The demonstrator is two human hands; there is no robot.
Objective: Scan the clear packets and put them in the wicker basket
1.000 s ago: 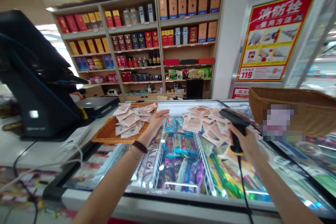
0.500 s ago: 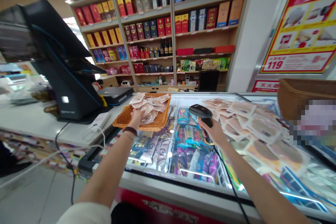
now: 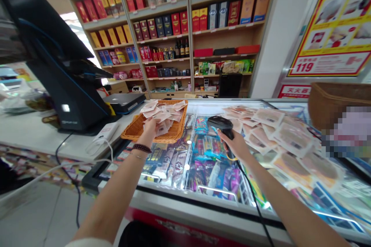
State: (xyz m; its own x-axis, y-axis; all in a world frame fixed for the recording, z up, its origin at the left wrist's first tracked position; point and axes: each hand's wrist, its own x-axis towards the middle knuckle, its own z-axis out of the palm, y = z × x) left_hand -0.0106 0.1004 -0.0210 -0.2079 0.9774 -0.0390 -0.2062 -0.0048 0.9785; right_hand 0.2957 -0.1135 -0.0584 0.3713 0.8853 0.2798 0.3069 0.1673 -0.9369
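My right hand (image 3: 234, 142) is wrapped round the grip of a black handheld barcode scanner (image 3: 219, 122), its head tipped toward the left above the glass. A dark cable runs from the scanner down past the front edge. At the orange wicker basket (image 3: 131, 128), my left hand (image 3: 150, 128) has its fingers closed on a small clear packet (image 3: 162, 128) on the near side of a pile. The fingertips are partly hidden among the packets. Several larger flat packets (image 3: 291, 137) with pale contents lie spread on the glass to the right of the scanner.
Under both hands is a glass-topped freezer (image 3: 203, 203) with wrapped goods inside. A black checkout terminal (image 3: 78, 96), a flat black device (image 3: 123, 103) and a white power strip (image 3: 106, 132) stand on the left counter. A brown basket (image 3: 324, 104) sits at right; shelves of boxes stand behind.
The view has shifted slightly. My left hand stays at the basket, its fingers still among the packets. My right hand keeps the scanner in nearly the same place.
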